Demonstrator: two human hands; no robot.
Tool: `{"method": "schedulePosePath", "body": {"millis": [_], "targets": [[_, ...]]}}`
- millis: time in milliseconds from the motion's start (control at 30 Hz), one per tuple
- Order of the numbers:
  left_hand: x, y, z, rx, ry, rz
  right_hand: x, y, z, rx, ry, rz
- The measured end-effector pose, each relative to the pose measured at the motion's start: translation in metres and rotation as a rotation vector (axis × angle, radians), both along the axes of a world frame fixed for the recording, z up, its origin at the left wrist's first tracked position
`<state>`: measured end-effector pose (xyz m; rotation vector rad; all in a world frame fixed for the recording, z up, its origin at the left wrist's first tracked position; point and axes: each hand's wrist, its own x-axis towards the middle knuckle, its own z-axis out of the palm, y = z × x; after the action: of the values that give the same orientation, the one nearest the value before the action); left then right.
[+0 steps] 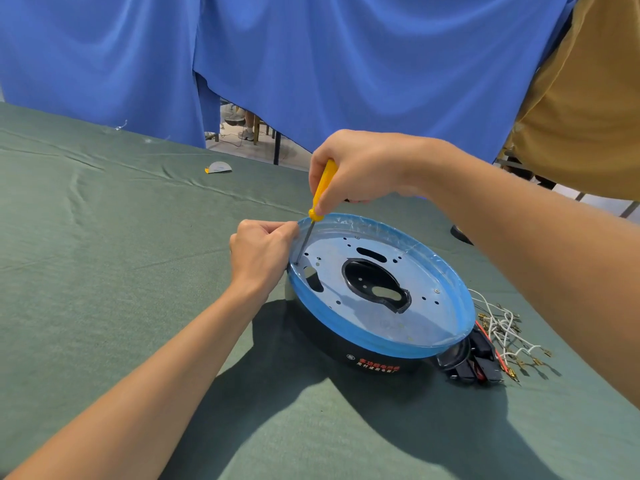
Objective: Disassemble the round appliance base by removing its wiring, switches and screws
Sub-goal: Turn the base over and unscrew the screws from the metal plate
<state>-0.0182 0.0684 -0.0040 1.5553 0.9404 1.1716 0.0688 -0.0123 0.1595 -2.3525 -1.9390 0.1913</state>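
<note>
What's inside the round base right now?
A perforated metal plate with a dark central cutout; the screwdriver tip meets it near the left edge. Whatever lies beneath the plate is covered.

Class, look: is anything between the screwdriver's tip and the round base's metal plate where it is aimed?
Nothing visible. The screwdriver, held by the right hand, has its tip on the plate just inside the rim. The left hand grips the rim beside the shaft, not under it.

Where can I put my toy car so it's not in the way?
Left of the round base, the green cloth lies bare up to the grey half-disc. Also bare along the near edge. Crowded right of it: wires and black switches.
</note>
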Motion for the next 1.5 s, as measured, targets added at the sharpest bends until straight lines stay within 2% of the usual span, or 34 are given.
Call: {"method": "schedulePosePath", "body": {"millis": [167, 267, 333, 467, 600, 800, 1000, 1100, 1267, 1500], "targets": [[0.003, 0.001, -0.001, -0.015, 0.007, 0.008, -0.003, 0.0, -0.002, 0.028, -0.114, -0.024], [0.004, -0.001, 0.001, 0.006, 0.009, 0.025, -0.002, -0.001, 0.001, 0.053, -0.06, -0.014], [0.004, -0.002, 0.002, 0.004, 0.007, 0.031, -0.002, -0.003, 0.003, 0.002, -0.006, 0.0], [0.004, -0.002, 0.001, 0.003, 0.016, 0.049, -0.002, -0.003, 0.003, -0.035, -0.039, -0.036], [0.005, -0.002, 0.001, -0.003, 0.015, 0.049, -0.002, 0.0, -0.003, 0.065, -0.127, -0.058], [0.004, -0.005, 0.004, 0.001, 0.001, 0.042, -0.005, -0.002, 0.001, 0.103, -0.007, 0.0], [0.002, -0.008, 0.003, -0.001, -0.014, 0.033, -0.008, 0.002, -0.006, 0.156, -0.073, -0.014], [0.003, -0.007, 0.001, -0.01, -0.014, 0.015, -0.004, 0.0, -0.007, 0.265, 0.003, -0.024], [0.003, -0.009, -0.002, -0.042, -0.06, -0.006, 0.013, -0.008, -0.003, 0.456, 0.381, -0.096], [0.009, -0.015, 0.0, -0.08, -0.075, -0.084, 0.039, -0.015, -0.027, 0.463, 0.463, -0.109]]}}
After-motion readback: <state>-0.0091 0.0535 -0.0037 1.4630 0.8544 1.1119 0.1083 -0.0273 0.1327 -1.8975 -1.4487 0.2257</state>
